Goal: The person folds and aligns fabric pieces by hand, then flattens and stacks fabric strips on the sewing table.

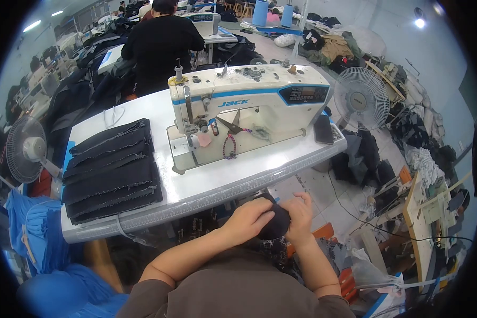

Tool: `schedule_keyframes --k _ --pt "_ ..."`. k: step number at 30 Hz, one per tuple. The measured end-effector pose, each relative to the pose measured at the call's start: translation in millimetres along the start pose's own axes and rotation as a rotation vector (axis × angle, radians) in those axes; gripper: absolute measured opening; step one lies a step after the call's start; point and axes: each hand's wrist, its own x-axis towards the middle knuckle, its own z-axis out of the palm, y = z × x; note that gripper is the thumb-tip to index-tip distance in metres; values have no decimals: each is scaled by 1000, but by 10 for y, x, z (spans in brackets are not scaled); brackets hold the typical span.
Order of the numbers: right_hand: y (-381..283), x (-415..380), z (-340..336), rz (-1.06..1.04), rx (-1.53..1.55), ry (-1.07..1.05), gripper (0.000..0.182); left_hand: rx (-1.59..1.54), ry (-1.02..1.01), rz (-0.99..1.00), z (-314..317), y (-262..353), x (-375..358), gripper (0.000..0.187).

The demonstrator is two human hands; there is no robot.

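Observation:
My left hand (249, 218) and my right hand (298, 216) are over my lap, just below the table's front edge. Between them is a dark piece of fabric (275, 224), with the fingers of both hands closed on its sides. Beyond the hands stands a white and blue sewing machine (249, 106) on the table (180, 199). On the machine's bed lie scissors (232, 125) with wrapped handles. To the left, a layered stack of dark fabric pieces (111, 175) with frayed edges rests on the tabletop.
A phone (323, 130) lies at the table's right end. Fans stand on the right (361, 99) and left (27, 149). Blue fabric (37, 228) hangs at lower left. Ahead, a person in black (161, 45) sits at another machine. Fabric heaps and wooden frames crowd the right.

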Motion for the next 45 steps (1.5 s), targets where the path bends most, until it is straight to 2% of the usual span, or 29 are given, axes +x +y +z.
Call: schedule_keyframes --k 6,11,16,21,23,27,33,35,37,40,42,44,45 --pt "-49 62 -39 -32 5 -69 17 3 -108 -102 -87 -4 3 17" --pt "-9 39 -16 -28 -54 -127 17 244 -59 23 -44 14 9 18" --pt "-9 37 82 32 -69 -49 17 201 -41 34 -72 -18 30 16" --pt "-16 88 -25 47 160 -137 19 82 -118 29 -182 13 -16 14" --pt "-49 91 -29 59 116 -137 19 207 -134 68 -164 36 -15 14" --pt "-74 34 25 41 -2 -63 17 224 -102 85 -125 32 -29 14" --pt "-63 -41 26 79 56 50 17 57 -117 83 -166 29 -94 15" --pt "-107 -66 34 94 92 40 17 -128 -247 -35 -202 -26 -118 15" --pt "-130 -63 12 110 126 33 18 -173 -274 -43 -250 -18 -124 15" --pt "-147 -20 -52 122 187 -56 17 -247 -293 -102 -344 113 -98 13" --pt "-170 14 -52 50 231 -183 16 -270 -292 -152 -380 137 -90 12" --pt "-168 21 -51 44 243 -226 14 -83 -308 53 -377 113 -72 12" --pt "-161 21 -62 39 252 -270 13 -83 -310 56 -389 112 -63 12"
